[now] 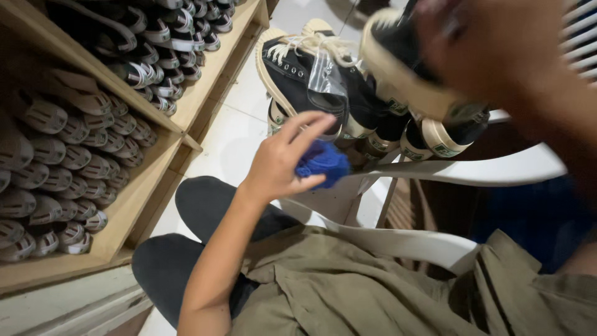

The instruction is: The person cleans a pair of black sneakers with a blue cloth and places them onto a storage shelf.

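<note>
Wooden shelving (186,99) is seen along the left side, packed with rows of shoes (68,155) stored sole-out; pale tiled floor (230,137) runs beside it. White plastic chair (497,171) is positioned in front of the person, its arm and back rails crossing the middle of the view.

Black canvas sneakers (385,124) with cream soles are stacked on the chair. One black sneaker with cream laces (298,71) lies on top at the left of the stack, a piece of clear plastic (326,81) draped over its side.

Left hand (283,162) is raised just in front of the stack. A bunched blue cloth (323,163) is pinched between thumb and lower fingers; index and middle fingers (311,127) are extended loosely upward, spread, not wrapped around the cloth. Cloth sits just beside the sneaker stack; actual contact with a shoe cannot be confirmed.

Right hand (491,43) is held high at upper right, close to the camera and blurred. A black sneaker with a thick cream sole (404,71) is gripped in it, sole edge turned toward the camera. Exact finger placement cannot be told through the blur.

Olive shirt (348,292) and dark trousers (186,249) are visible at the bottom of the view.
</note>
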